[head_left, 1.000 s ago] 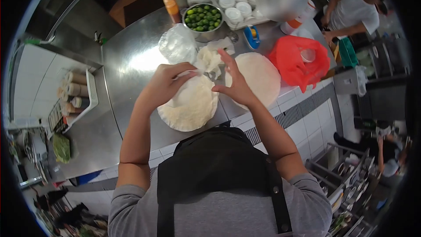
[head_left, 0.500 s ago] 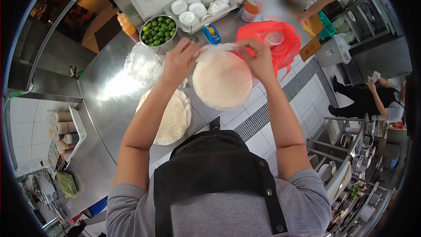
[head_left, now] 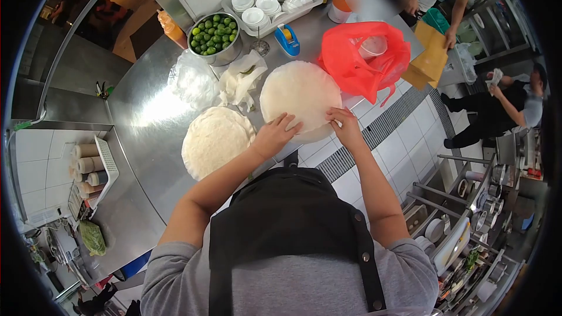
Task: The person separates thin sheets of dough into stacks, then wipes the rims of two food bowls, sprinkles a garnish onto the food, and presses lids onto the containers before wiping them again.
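Observation:
A pale round of flat dough (head_left: 313, 136) lies at the counter's near edge, with a thin whitish translucent sheet (head_left: 300, 90) spread over most of it. My left hand (head_left: 277, 136) is at the sheet's near left edge, its fingers bent and pinched there. At the near right edge, my right hand (head_left: 346, 129) pinches the sheet between thumb and fingers. To the left lies a stack of dough rounds (head_left: 215, 143), close by my left forearm. Behind the stack are a crumpled off-white wrapper (head_left: 241, 77) and a clear plastic bag (head_left: 193, 82).
A red plastic bag (head_left: 366, 61) with a tub inside sits at right. Farther back are a bowl of limes (head_left: 213, 35), a blue tape dispenser (head_left: 287, 40) and a tray of small white dishes (head_left: 272, 3). A co-worker's hand (head_left: 449, 38) holds a brown paper bag (head_left: 426, 52).
Both hands have come from the far edge of the dough to its near edge, drawing the translucent sheet over it. The co-worker has lifted the paper bag into fuller view.

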`<control>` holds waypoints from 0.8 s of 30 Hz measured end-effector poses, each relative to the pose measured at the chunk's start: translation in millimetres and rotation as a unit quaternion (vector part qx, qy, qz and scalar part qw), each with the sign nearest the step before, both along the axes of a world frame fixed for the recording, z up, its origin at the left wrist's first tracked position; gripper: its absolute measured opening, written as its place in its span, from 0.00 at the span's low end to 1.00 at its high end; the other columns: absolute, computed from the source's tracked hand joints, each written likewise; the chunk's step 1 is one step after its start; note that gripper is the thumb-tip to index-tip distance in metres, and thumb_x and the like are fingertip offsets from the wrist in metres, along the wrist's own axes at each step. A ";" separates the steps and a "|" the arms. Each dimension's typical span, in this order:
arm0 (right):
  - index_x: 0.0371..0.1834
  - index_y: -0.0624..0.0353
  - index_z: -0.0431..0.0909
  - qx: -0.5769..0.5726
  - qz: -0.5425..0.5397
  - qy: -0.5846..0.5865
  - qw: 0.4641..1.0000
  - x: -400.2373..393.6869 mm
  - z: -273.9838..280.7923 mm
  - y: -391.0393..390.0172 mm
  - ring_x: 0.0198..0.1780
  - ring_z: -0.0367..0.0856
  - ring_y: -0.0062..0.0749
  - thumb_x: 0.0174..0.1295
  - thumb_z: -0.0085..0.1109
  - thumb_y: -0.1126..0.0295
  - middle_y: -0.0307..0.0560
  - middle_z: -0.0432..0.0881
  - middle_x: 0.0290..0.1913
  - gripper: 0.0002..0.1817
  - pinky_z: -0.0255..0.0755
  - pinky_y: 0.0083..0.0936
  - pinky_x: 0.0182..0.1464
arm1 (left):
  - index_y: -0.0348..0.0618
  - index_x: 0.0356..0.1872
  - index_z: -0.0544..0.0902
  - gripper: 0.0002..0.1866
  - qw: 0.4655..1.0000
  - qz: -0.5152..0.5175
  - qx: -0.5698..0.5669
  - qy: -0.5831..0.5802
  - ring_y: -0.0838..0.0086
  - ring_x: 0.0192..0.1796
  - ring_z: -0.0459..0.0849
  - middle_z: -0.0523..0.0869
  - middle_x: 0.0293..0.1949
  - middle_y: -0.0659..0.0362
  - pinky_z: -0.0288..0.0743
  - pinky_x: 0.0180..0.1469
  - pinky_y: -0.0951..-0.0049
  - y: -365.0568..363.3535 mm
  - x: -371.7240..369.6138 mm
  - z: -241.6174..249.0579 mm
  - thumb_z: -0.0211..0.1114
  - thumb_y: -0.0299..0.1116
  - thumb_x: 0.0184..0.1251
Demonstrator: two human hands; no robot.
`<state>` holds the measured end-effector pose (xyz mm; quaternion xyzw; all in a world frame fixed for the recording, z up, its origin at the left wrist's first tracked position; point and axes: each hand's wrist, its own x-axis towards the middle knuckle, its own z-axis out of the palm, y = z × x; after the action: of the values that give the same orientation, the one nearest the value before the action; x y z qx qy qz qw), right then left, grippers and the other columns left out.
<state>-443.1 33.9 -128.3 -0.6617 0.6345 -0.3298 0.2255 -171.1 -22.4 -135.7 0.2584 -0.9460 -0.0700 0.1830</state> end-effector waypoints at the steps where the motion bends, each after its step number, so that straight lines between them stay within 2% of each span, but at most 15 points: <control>1: 0.34 0.64 0.83 0.001 0.005 -0.006 1.000 -1.4 -0.2 1.4 0.56 0.82 0.48 0.54 0.64 0.82 0.52 0.87 0.50 0.05 0.68 0.42 0.67 | 0.56 0.61 0.80 0.25 1.000 0.000 0.000 -0.002 0.60 0.61 0.82 0.80 0.58 0.56 0.85 0.48 0.66 2.8 -0.4 -0.1 0.64 0.32 0.60; 4: 0.35 0.63 0.84 -0.006 0.004 0.002 1.000 -5.7 -5.0 5.6 0.57 0.82 0.49 0.53 0.63 0.83 0.50 0.86 0.52 0.07 0.69 0.45 0.66 | 0.55 0.62 0.80 0.24 1.000 -0.011 0.001 -0.007 0.59 0.62 0.81 0.79 0.59 0.56 0.85 0.47 0.65 9.2 -4.1 0.2 0.63 0.33 0.62; 7: 0.36 0.63 0.85 0.015 0.010 0.002 1.000 -7.4 -11.0 9.0 0.58 0.80 0.49 0.53 0.62 0.83 0.50 0.84 0.55 0.09 0.68 0.47 0.66 | 0.53 0.63 0.79 0.25 0.999 -0.019 0.029 -0.019 0.56 0.64 0.79 0.77 0.61 0.53 0.84 0.53 0.63 16.9 -8.0 -4.0 0.63 0.33 0.62; 9: 0.37 0.62 0.86 0.044 0.024 -0.013 0.999 -7.4 -8.7 9.2 0.60 0.79 0.49 0.53 0.61 0.83 0.51 0.83 0.57 0.10 0.67 0.47 0.66 | 0.51 0.63 0.78 0.25 0.997 -0.004 0.000 -0.075 0.50 0.68 0.74 0.74 0.65 0.49 0.77 0.63 0.56 21.1 -10.2 -7.4 0.65 0.38 0.64; 11: 0.36 0.61 0.87 0.091 0.038 0.116 0.988 -6.3 -0.1 4.6 0.61 0.77 0.50 0.55 0.59 0.81 0.50 0.81 0.59 0.10 0.64 0.46 0.69 | 0.50 0.64 0.78 0.26 0.997 0.006 0.030 -0.072 0.48 0.70 0.71 0.72 0.66 0.48 0.73 0.66 0.51 29.3 -12.8 0.2 0.66 0.41 0.64; 12: 0.36 0.61 0.87 0.093 0.046 0.116 0.988 -1.4 4.0 -0.7 0.61 0.77 0.50 0.55 0.59 0.81 0.50 0.81 0.59 0.10 0.64 0.46 0.69 | 0.50 0.65 0.78 0.28 0.996 0.014 0.061 -0.070 0.47 0.71 0.69 0.71 0.68 0.46 0.69 0.69 0.47 32.9 -10.8 6.8 0.67 0.44 0.64; 14: 0.51 0.57 0.85 0.082 0.052 0.145 0.985 14.5 9.3 -20.4 0.70 0.69 0.50 0.60 0.60 0.74 0.51 0.74 0.68 0.15 0.57 0.50 0.73 | 0.50 0.66 0.77 0.30 0.994 0.018 0.096 -0.053 0.46 0.72 0.67 0.69 0.70 0.46 0.65 0.71 0.45 34.2 0.0 8.4 0.68 0.47 0.64; 15: 0.51 0.57 0.85 0.081 0.068 0.144 0.984 31.3 16.5 -31.0 0.70 0.69 0.50 0.60 0.60 0.74 0.51 0.74 0.68 0.15 0.57 0.50 0.73 | 0.50 0.67 0.76 0.32 0.991 0.014 0.127 -0.036 0.46 0.74 0.65 0.67 0.72 0.45 0.60 0.73 0.43 34.5 8.1 9.4 0.69 0.50 0.63; 16: 0.62 0.53 0.78 0.038 0.032 0.161 0.986 53.5 25.3 -40.6 0.74 0.63 0.51 0.62 0.61 0.67 0.51 0.67 0.73 0.22 0.52 0.55 0.75 | 0.50 0.67 0.76 0.32 0.990 0.032 0.130 -0.037 0.46 0.74 0.65 0.67 0.72 0.45 0.60 0.73 0.43 35.9 19.8 15.4 0.69 0.50 0.63; 17: 0.72 0.50 0.70 -0.006 -0.004 0.175 0.984 71.4 28.5 -48.2 0.78 0.56 0.53 0.65 0.62 0.59 0.52 0.61 0.77 0.31 0.48 0.60 0.76 | 0.50 0.67 0.75 0.33 0.986 0.076 0.148 -0.004 0.46 0.75 0.63 0.66 0.72 0.45 0.58 0.74 0.44 37.6 35.7 22.8 0.71 0.48 0.62; 18: 0.72 0.50 0.70 -0.008 0.016 0.170 0.985 84.0 26.1 -55.5 0.78 0.56 0.53 0.65 0.62 0.59 0.52 0.61 0.77 0.31 0.48 0.60 0.76 | 0.50 0.68 0.75 0.33 0.979 0.120 0.163 0.030 0.46 0.75 0.62 0.65 0.73 0.45 0.56 0.75 0.44 38.9 54.0 27.3 0.72 0.47 0.62; 20: 0.82 0.43 0.51 -0.005 -0.016 0.245 0.969 108.5 20.7 -68.8 0.82 0.43 0.56 0.65 0.60 0.44 0.50 0.47 0.83 0.46 0.38 0.69 0.75 | 0.49 0.68 0.74 0.34 0.961 0.219 0.158 0.060 0.46 0.75 0.62 0.66 0.72 0.44 0.57 0.75 0.45 46.5 101.8 20.0 0.73 0.45 0.61; 21: 0.83 0.44 0.50 0.021 -0.006 0.264 0.964 112.2 6.5 -74.0 0.82 0.40 0.62 0.63 0.58 0.38 0.48 0.45 0.84 0.49 0.35 0.72 0.75 | 0.48 0.68 0.74 0.34 0.939 0.294 0.150 0.092 0.46 0.75 0.62 0.66 0.72 0.44 0.58 0.74 0.47 52.3 127.2 15.1 0.74 0.43 0.60; 22: 0.83 0.44 0.50 0.017 0.014 0.257 0.966 112.6 -4.8 -77.2 0.82 0.40 0.62 0.63 0.58 0.38 0.48 0.45 0.84 0.49 0.35 0.72 0.75 | 0.48 0.68 0.74 0.34 0.933 0.315 0.147 0.088 0.46 0.75 0.62 0.66 0.72 0.44 0.58 0.74 0.47 59.2 151.6 11.7 0.74 0.43 0.60; 24: 0.82 0.43 0.51 0.068 0.010 0.300 0.951 114.2 -20.9 -81.9 0.82 0.39 0.64 0.62 0.58 0.37 0.51 0.43 0.84 0.49 0.34 0.72 0.75 | 0.43 0.67 0.74 0.35 0.845 0.506 0.116 0.126 0.46 0.71 0.66 0.67 0.70 0.42 0.63 0.71 0.50 73.7 197.2 4.3 0.76 0.38 0.59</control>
<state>-328.9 -47.9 -149.2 -0.7195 0.6872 -0.0699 0.0724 26.2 51.3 -131.4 0.7099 -0.6376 -0.1082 0.2790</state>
